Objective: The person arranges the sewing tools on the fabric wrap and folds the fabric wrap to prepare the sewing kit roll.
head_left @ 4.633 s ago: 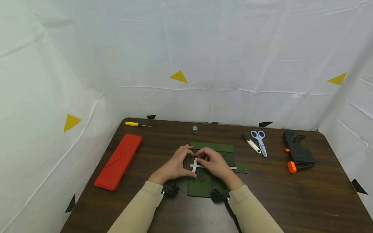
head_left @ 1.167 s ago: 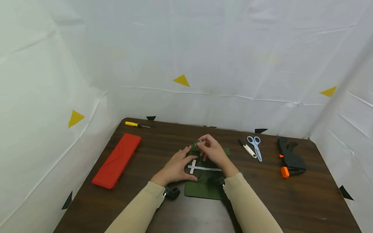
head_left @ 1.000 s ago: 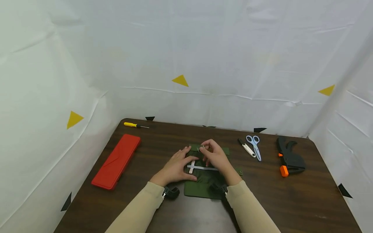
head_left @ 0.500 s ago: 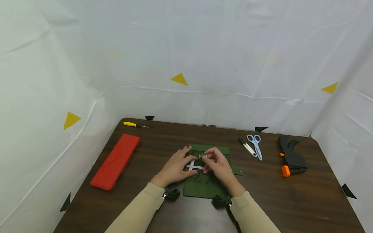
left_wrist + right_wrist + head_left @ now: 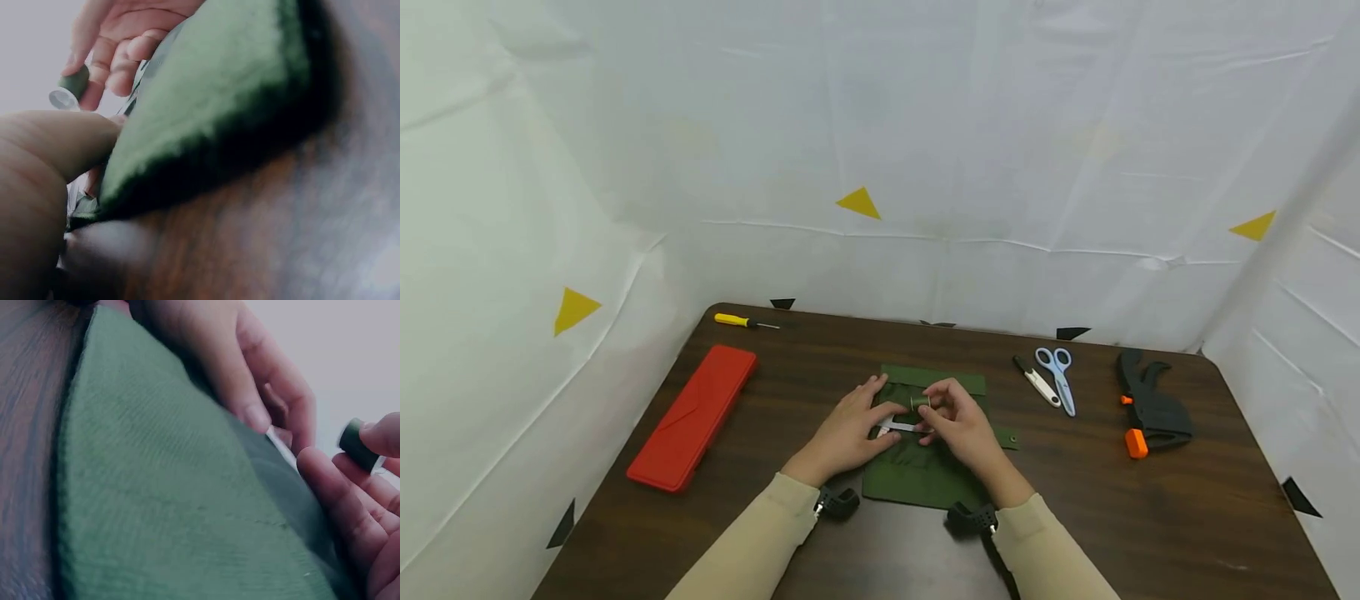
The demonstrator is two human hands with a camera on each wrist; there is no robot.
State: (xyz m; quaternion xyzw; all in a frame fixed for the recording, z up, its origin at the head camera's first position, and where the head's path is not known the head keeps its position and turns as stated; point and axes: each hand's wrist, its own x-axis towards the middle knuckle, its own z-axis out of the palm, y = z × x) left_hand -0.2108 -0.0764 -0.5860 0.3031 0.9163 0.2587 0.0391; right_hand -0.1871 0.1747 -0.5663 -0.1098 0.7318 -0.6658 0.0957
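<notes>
My right hand (image 5: 958, 427) pinches a small spool of green thread (image 5: 920, 402) between thumb and index finger, just above an unrolled green cloth pouch (image 5: 917, 487). Its lower fingers reach the white elastic band (image 5: 904, 427) that crosses the pouch. My left hand (image 5: 844, 433) rests at the pouch's left side, thumb and index finger spread about the band's left end. A small pinkish-white piece (image 5: 883, 432) lies under the band there, partly hidden by that hand. In the right wrist view the spool (image 5: 359, 447) hangs clear of the cloth.
A red case (image 5: 694, 419) lies at left, with a yellow-handled screwdriver (image 5: 733, 320) behind it. To the right are white thread snips (image 5: 1039, 383), light blue scissors (image 5: 1057, 379) and a black clamp with orange pads (image 5: 1153, 408). A snap tab (image 5: 1007, 437) sticks out from the pouch's right side.
The spool, first standing at the table's back, is now in my right hand over the pouch. That hand came back and down toward the band; my left hand stayed near the band's left end.
</notes>
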